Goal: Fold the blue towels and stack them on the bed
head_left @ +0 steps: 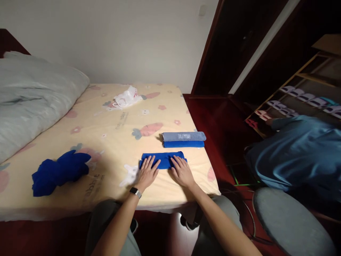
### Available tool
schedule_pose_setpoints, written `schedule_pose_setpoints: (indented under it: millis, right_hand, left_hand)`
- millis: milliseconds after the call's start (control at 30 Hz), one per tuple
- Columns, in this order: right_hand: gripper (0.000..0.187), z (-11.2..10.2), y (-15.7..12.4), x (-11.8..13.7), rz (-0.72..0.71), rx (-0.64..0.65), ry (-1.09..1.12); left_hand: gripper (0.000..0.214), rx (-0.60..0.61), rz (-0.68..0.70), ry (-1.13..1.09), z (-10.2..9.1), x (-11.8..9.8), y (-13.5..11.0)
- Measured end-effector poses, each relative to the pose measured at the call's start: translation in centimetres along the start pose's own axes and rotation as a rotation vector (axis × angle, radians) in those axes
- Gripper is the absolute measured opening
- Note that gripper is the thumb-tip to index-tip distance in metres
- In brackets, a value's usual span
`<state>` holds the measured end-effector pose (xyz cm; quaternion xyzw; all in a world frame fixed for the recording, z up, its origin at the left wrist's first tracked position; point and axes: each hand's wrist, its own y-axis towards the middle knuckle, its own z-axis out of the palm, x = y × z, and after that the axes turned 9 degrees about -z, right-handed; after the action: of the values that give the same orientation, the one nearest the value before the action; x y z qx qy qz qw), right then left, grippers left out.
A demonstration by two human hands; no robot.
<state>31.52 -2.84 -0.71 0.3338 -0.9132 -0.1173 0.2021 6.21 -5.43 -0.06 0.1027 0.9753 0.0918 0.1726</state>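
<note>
Both my hands lie on a folded blue cloth (pixel 163 156) near the bed's front right. My left hand (pixel 147 172) presses its left end, fingers spread, a watch on the wrist. On the right end rests my right hand (pixel 183 171), its fingers also stretched out flat. Just behind the cloth lie a rolled grey towel (pixel 197 136) with "HAPPY LIFE" lettering and a rolled blue towel (pixel 183 144), side by side and touching. Far to the left sits a crumpled blue cloth (pixel 61 172).
A white plastic bag (pixel 128 97) lies at the back of the bed (pixel 112 135). A grey quilt (pixel 34 96) covers the left. To the right are a round stool (pixel 290 220), a person in a blue top (pixel 298 153) and a shoe rack (pixel 286 78) with slippers.
</note>
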Motion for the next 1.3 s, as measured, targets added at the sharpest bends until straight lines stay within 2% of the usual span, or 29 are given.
schedule_pose_setpoints:
  millis: [67, 133, 267, 367, 467, 600, 700, 767, 900, 1300]
  right_hand:
    - [0.058, 1.1, 0.1, 0.3, -0.007, 0.042, -0.025]
    - [0.057, 1.6, -0.1, -0.2, -0.017, 0.076, -0.027]
    - [0.052, 1.1, -0.6, -2.0, -0.063, 0.127, 0.003]
    - [0.051, 0.5, -0.7, -2.7, -0.088, 0.155, 0.014]
    - [0.052, 0.4, -0.4, -2.0, -0.091, 0.122, -0.027]
    - [0.057, 1.2, 0.9, 0.2, -0.141, 0.007, -0.098]
    - [0.059, 2.4, 2.0, 1.4, -0.183, -0.013, -0.106]
    - [0.057, 3.1, 2.3, 1.5, -0.188, -0.005, -0.099]
    - [0.05, 3.5, 1.9, 0.2, -0.217, 0.029, -0.081]
    - [0.056, 0.3, -0.6, -5.3, -0.22, 0.13, -0.071]
  left_hand:
    - [0.055, 0.044, 0.031, 0.004, 1.0, -0.3, 0.1]
    - [0.055, 0.092, 0.081, 0.013, 1.4, 0.4, 0.2]
    - [0.051, 0.185, 0.202, 0.036, 0.7, 2.8, 0.2]
    - [0.049, 0.206, 0.237, 0.024, 0.1, 3.6, 0.2]
    - [0.05, 0.147, 0.209, 0.035, -0.1, 2.8, 0.5]
    - [0.057, 0.03, 0.181, 0.109, 0.3, 0.4, 1.4]
    - [0.063, 0.004, 0.195, 0.149, 1.1, -0.5, 2.2]
    - [0.061, 0.012, 0.198, 0.168, 1.7, -0.3, 2.4]
    - [0.057, 0.057, 0.254, 0.2, 2.2, 1.5, 2.4]
    - [0.059, 0.129, 0.292, 0.226, 0.1, 7.9, 1.1]
